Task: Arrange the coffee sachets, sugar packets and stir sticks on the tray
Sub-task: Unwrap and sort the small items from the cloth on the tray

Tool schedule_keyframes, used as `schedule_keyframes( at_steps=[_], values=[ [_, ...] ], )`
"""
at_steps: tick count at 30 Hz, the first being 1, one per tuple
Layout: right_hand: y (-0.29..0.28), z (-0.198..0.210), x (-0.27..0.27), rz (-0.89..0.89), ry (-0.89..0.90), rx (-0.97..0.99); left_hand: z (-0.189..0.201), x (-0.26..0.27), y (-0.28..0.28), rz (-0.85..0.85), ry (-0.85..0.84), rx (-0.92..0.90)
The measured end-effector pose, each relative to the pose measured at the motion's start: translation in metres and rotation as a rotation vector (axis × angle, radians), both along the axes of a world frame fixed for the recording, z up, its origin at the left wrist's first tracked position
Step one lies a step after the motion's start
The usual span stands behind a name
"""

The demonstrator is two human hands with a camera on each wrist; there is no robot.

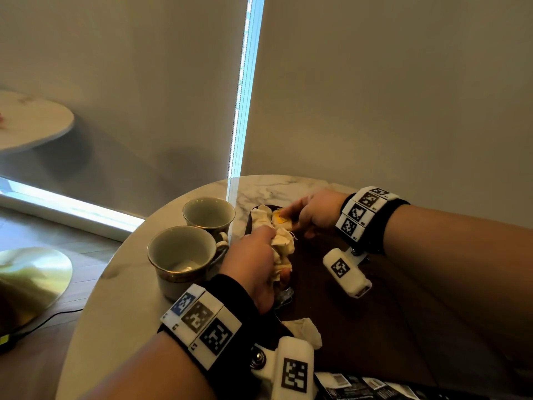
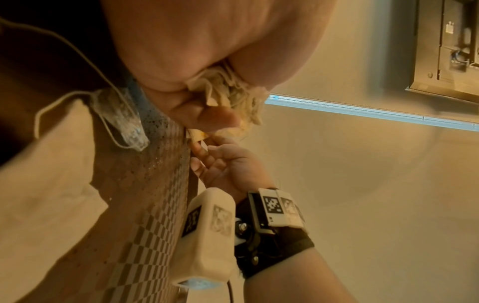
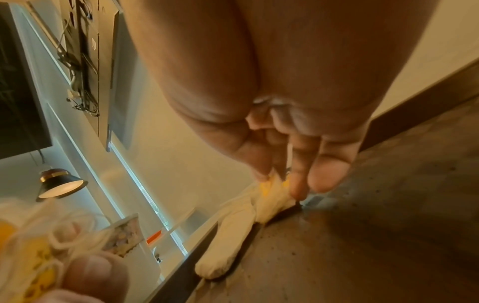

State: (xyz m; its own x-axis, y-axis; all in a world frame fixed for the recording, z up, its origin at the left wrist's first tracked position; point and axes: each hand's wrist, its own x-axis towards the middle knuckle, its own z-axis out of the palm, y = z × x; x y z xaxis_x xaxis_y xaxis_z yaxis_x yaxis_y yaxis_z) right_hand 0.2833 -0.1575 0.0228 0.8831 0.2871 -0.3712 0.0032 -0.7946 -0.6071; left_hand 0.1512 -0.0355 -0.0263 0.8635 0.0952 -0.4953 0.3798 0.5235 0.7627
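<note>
Marble desk (image 1: 138,298), dark tray (image 1: 360,319) | your left hand (image 1: 253,264) fingers clamped on sachets (image 1: 284,241) | right hand (image 1: 314,212) fingers pinching a yellow sachet (image 1: 280,219) | next: lay them out tidily.

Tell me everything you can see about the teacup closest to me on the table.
The nearest teacup is cream-coloured and looks like glazed china, with a flared rim, a gold band low on its body and a curled handle pointing right. It stands upright on the marble table, left of the dark tray, in front of a matching second cup whose base it hides. Something pale lies inside at the bottom; what it is cannot be told. The left hand is close beside the handle; whether they touch is unclear.
</note>
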Motion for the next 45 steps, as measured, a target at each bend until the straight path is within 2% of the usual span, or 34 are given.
schedule_keyframes(
  at_steps=[8, 13, 16, 20, 21, 23, 27, 32, 37, 42, 45],
  values=[
    [-0.002, 0.007, -0.013, 0.097, -0.133, -0.169, 0.004, -0.004, 0.000, -0.006, -0.021, 0.005],
    [-0.003, 0.003, -0.023, 0.225, -0.056, -0.296, 0.005, -0.006, 0.001, -0.012, -0.077, -0.043],
    [0.000, 0.002, -0.026, 0.244, -0.062, -0.304, 0.006, -0.006, 0.002, 0.002, -0.089, -0.064],
    [-0.010, 0.007, -0.031, 0.164, -0.242, -0.225, 0.005, -0.004, 0.003, 0.037, -0.077, -0.088],
    [-0.016, 0.010, -0.035, 0.161, -0.240, -0.207, 0.006, -0.005, 0.003, 0.040, -0.085, -0.086],
    [-0.027, 0.016, -0.048, 0.217, -0.125, -0.207, 0.009, -0.008, 0.000, 0.047, -0.104, -0.093],
    [-0.033, 0.022, -0.085, 0.391, 0.075, -0.328, 0.008, -0.007, 0.000, 0.053, -0.161, -0.117],
    [-0.014, 0.011, -0.114, 0.448, 0.089, -0.330, 0.011, -0.010, -0.005, 0.075, -0.176, -0.112],
    [-0.013, 0.002, -0.117, 0.513, 0.105, -0.471, 0.013, -0.013, -0.003, 0.057, -0.215, -0.119],
    [-0.020, 0.019, -0.107, 0.415, 0.149, -0.308, 0.012, -0.013, 0.000, 0.036, -0.241, -0.121],
    [-0.020, 0.017, -0.114, 0.426, 0.201, -0.234, 0.010, -0.012, 0.000, 0.015, -0.246, -0.108]
  ],
)
